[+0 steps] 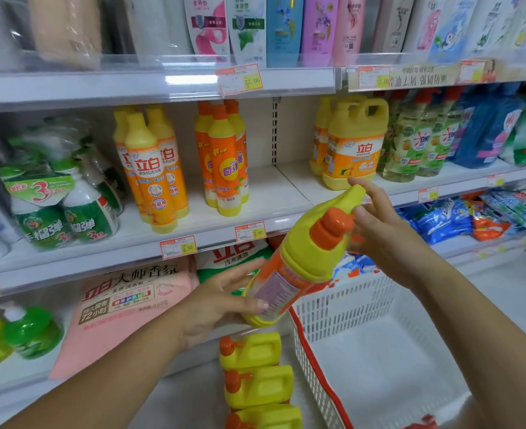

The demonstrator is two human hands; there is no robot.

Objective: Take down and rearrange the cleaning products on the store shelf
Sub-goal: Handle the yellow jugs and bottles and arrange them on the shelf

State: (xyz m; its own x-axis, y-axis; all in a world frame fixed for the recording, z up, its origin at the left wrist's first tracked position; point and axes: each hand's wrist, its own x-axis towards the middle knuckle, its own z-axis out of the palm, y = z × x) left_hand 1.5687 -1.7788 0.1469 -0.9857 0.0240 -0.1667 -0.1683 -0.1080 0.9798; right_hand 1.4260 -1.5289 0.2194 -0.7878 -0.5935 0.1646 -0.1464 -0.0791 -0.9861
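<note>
I hold a yellow detergent jug (305,252) with an orange cap and orange label, tilted in front of the middle shelf (274,196). My left hand (221,301) grips its base, thumb on the label. My right hand (382,233) holds the top, with the index finger over the yellow handle and the thumb beside the cap. Matching jugs (354,144) stand on the shelf just behind. Three more yellow jugs (255,366) lie in a row below my hands.
Slim yellow-orange bottles (150,168) and orange bottles (224,159) stand left on the same shelf, and green spray packs (63,205) farther left. A white basket (364,305) with a red rim sits at lower right. Pink and green bags (131,298) fill the shelf below.
</note>
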